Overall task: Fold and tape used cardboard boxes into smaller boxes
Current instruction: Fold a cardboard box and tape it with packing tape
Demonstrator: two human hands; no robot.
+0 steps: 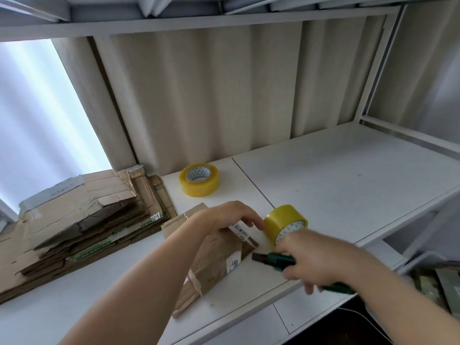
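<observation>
A flattened brown cardboard box (214, 257) with white barcode labels lies on the white shelf (336, 185). My left hand (229, 215) rests on its far end, fingers spread and lightly bent, pressing it down. My right hand (316, 257) grips a green utility knife (273, 260), whose dark tip points at the box's right edge. A yellow tape roll (285, 224) stands on edge right beside my right hand and close to my left fingertips; whether my right hand also holds it is unclear. A second yellow tape roll (199, 179) lies flat farther back.
A stack of flattened used cardboard boxes (82, 215) fills the shelf's left side. Pale curtains hang behind the shelf. A grey bin (433, 277) with items sits at the lower right, beyond the shelf's front edge.
</observation>
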